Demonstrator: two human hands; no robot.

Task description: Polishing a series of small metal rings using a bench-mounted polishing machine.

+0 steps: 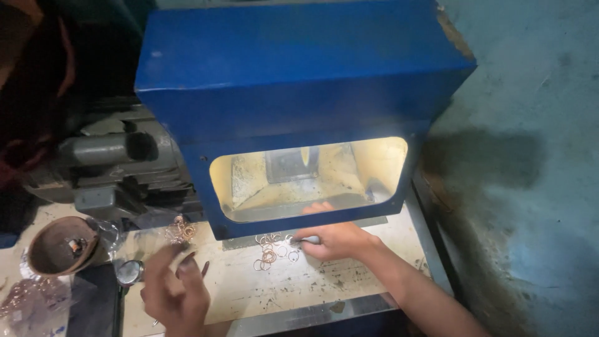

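Observation:
My right hand [334, 240] rests on the worn work surface [324, 281] just in front of the lit opening [312, 178] of a blue machine housing [293, 81]. Its fingertips pinch at a small ring at the edge of a scatter of thin copper-coloured rings [271, 249]. My left hand [178, 290] hovers low at the left with its fingers spread and holds nothing. A second small heap of rings [181, 231] lies above it, near the housing's left corner.
A brown bowl [59, 246] sits at the left edge, with a small round shiny object [129, 271] beside it. A clear plastic bag [31, 306] lies at the lower left. A grey motor [106, 162] stands behind. A teal wall [536, 156] closes the right side.

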